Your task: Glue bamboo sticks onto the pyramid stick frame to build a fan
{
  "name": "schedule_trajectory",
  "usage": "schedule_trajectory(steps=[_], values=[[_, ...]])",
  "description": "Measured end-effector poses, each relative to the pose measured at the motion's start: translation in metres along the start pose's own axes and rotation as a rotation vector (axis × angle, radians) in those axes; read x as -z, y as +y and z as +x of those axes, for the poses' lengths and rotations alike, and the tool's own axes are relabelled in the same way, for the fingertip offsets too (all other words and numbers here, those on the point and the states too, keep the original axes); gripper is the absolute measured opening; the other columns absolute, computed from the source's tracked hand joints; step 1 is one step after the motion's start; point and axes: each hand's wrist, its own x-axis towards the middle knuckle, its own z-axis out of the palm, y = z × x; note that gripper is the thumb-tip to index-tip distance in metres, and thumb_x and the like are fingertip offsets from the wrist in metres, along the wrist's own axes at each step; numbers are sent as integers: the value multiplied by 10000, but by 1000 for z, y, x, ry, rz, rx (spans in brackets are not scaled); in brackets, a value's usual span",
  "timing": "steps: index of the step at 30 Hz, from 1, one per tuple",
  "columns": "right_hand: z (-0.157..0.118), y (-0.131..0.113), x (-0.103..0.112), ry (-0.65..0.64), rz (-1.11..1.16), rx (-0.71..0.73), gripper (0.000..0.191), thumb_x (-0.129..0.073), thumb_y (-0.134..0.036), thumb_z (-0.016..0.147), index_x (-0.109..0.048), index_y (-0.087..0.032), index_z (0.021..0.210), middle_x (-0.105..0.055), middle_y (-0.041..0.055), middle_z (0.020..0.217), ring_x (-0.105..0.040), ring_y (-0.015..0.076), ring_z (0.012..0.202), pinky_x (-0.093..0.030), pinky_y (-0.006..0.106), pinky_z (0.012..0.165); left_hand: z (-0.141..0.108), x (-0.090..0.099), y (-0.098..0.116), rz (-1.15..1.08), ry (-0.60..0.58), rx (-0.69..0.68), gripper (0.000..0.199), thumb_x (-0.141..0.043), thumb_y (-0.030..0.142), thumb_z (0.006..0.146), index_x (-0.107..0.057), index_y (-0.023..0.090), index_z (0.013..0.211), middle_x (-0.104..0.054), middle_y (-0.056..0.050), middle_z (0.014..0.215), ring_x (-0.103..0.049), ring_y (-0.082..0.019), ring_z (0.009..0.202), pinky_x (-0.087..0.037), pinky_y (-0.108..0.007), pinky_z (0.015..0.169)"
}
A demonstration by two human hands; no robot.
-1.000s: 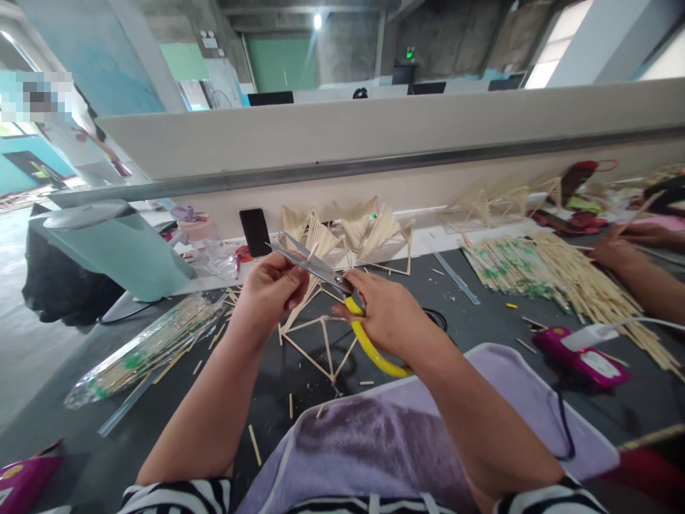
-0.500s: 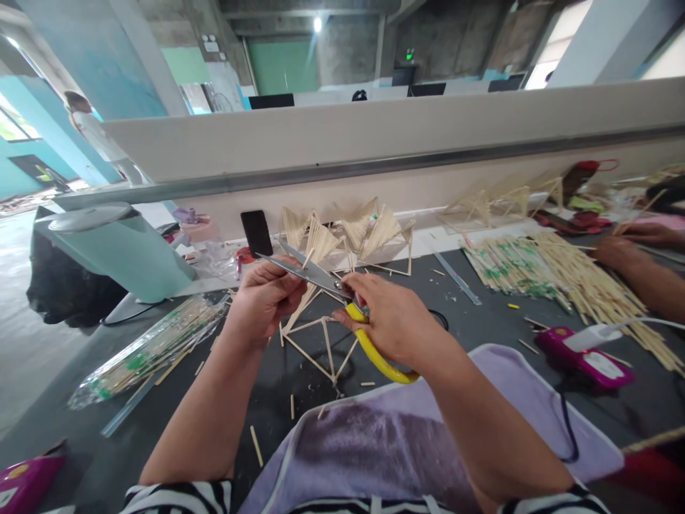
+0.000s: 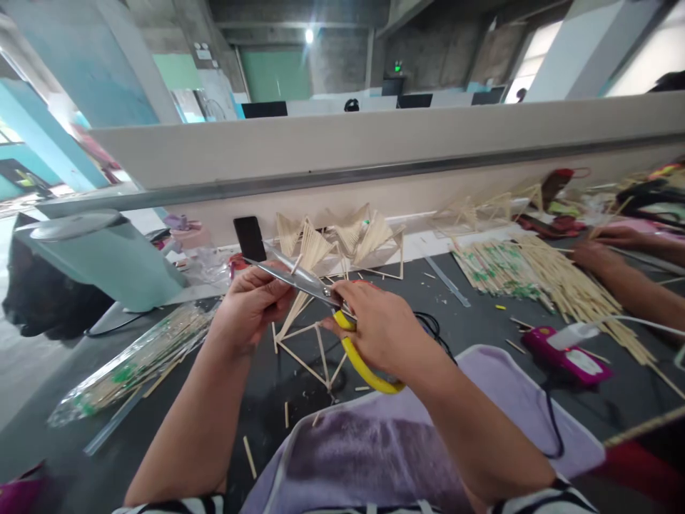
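Observation:
My right hand [image 3: 377,325] is closed round the yellow handles of a pair of scissors [image 3: 312,284], their blades parted and pointing left. Between the blades is a thin wooden stick [image 3: 296,264], pinched at its lower part by the fingers of my left hand [image 3: 249,305]. The left fingertips lie right beside the lower blade. Below and behind the hands stands a stick frame [image 3: 302,360] made of joined triangles. Farther back, fan-shaped stick models [image 3: 350,239] rest against the low partition.
A bagged bundle of sticks [image 3: 133,360] lies at left, near a pale green bin [image 3: 115,260]. A black phone [image 3: 250,238] leans at the back. At right are a stick pile [image 3: 567,285], a ruler [image 3: 448,280], a magenta device [image 3: 567,353] and another person's hands [image 3: 599,257]. A purple cloth [image 3: 374,446] covers the front.
The view has shifted slightly, so most things sit a little farther left and lower. Both hands keep their holds; the stick remains between the parted scissor blades.

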Motion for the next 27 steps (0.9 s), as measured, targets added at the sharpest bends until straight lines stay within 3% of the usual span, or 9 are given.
schedule_trajectory(steps=[3, 7, 13, 23, 27], values=[[-6, -5, 5, -24, -43, -38, 319, -436, -508, 940, -502, -236, 1093, -661, 43, 1010, -632, 231, 866, -426, 338, 673, -2, -1, 0, 12, 1, 13, 159, -755, 227, 692, -621, 146, 662, -418, 40, 442, -282, -24, 353, -156, -119, 349], [-10, -7, 7, -35, -70, -55, 322, -422, -494, 950, -483, -235, 1130, -659, 50, 1030, -635, 232, 842, -418, 335, 644, -3, 0, -1, -58, -83, 69, 195, -765, 259, 685, -609, 144, 657, -434, 37, 457, -270, -19, 349, -152, -119, 346], [-8, 0, 8, -47, -62, -8, 308, -446, -479, 941, -492, -243, 1133, -653, 56, 1031, -630, 232, 857, -439, 338, 668, -3, 4, -1, -148, -135, 132, 185, -781, 213, 638, -611, 140, 647, -435, 35, 440, -289, -25, 343, -169, -120, 339], [-6, 3, 8, -68, -10, 40, 296, -462, -475, 934, -524, -241, 1104, -648, 68, 1047, -620, 220, 857, -450, 340, 702, 3, 16, -10, -299, -377, 234, 171, -775, 251, 642, -640, 147, 638, -353, 62, 408, -199, -13, 315, -166, -119, 299], [-3, 3, 5, -59, 3, 34, 279, -479, -450, 930, -530, -225, 1087, -651, 62, 1009, -616, 227, 874, -449, 345, 722, 4, 15, -5, -224, -319, 173, 157, -756, 243, 684, -637, 144, 664, -454, 32, 440, -254, -19, 313, -167, -115, 294]])
